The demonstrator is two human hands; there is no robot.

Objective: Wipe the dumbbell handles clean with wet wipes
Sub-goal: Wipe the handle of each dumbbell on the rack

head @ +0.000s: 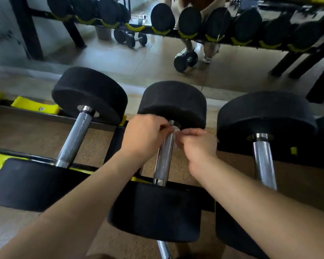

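Reaching forward over the rack [117,141], we have both hands at the far end of the handle [164,163] of the middle dumbbell [153,212]. This dumbbell lies in the rack with its handle pointing away from us. One black head is near our forearms and the other is just behind our fingers.

Our left hand [146,135] comes from the left side with its fingers curled in toward the bar, and its fingertips pinch a small white wet wipe [176,130]. Our right hand [196,146] comes from the right side, also with curled fingers, and it pinches the same wipe from the other side. The wipe lies against the steel where the handle meets the far head. Only a little part of it shows between the fingers, and it is somewhat blurred. The lower part of the handle is bare and shiny.

On the left lies a second dumbbell [90,94] with a knurled handle, and on the right a third dumbbell [266,116]. Both are roughly parallel to the middle one and apart from our hands. A yellow cradle [36,106] sits on the far rail at the left. Behind the rack a mirror [101,58] shows another row of dumbbells.
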